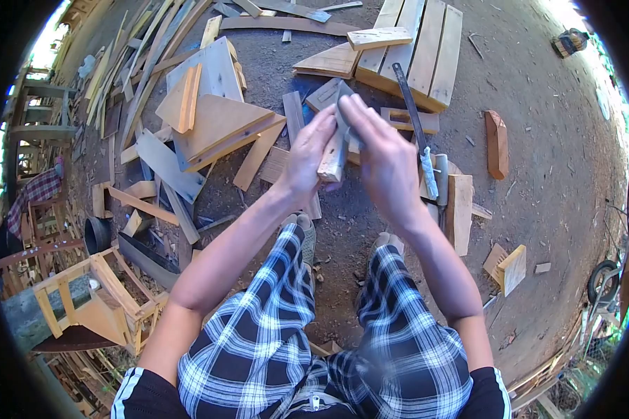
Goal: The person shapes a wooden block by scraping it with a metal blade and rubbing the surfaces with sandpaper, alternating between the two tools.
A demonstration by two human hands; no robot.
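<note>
My left hand (307, 157) is wrapped round a narrow wooden block (333, 157), whose pale end points down toward my feet. My right hand (383, 150) lies against the block's right side, fingers together and pointing up and left. Between the hands, along the block, a dark grey flat piece (344, 105) shows; what it is I cannot make out. Just right of my right hand, a long dark metal bar (411, 105) with a whitish wrapped end (428, 174) leans over wood pieces. A slotted wooden block (409, 120) lies behind that hand.
Slatted wood (433, 56) stands at the top right. Stacked boards (223, 129) and long strips (154, 63) cover the left. A reddish block (496, 144) lies on the dirt at right. A wooden frame (112, 293) is at lower left; my feet are below the hands.
</note>
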